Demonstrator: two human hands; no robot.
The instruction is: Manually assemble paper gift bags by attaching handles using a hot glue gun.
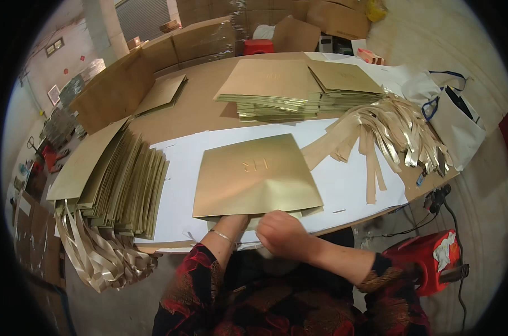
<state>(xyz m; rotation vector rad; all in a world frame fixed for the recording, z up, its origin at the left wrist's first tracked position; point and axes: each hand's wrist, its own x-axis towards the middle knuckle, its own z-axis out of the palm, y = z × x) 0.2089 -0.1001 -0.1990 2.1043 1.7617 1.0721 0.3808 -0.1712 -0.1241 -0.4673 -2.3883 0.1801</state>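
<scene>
A flat gold paper bag point(254, 185) lies in front of me, its mouth toward my body and its panel slightly dented. My left hand point(235, 225) reaches into the mouth, with its fingers hidden under the upper panel. At the right part of the same edge, my right hand point(283, 234) is closed in a loose fist. Something pale shows beside it, but what the fingers hold is hidden. To the right lies a heap of beige satin ribbons point(397, 129). On the left, many gold bags point(111, 179) lean in a row, with ribbon handles point(100, 255) hanging over the table edge.
White sheets point(181, 162) cover part of the cardboard-topped table. Stacks of gold bags point(271, 81) stand at the back, and a few more point(163, 92) lie at back left. A white bag point(455, 126) sits at the right corner. A red stool point(427, 260) and cables are below right.
</scene>
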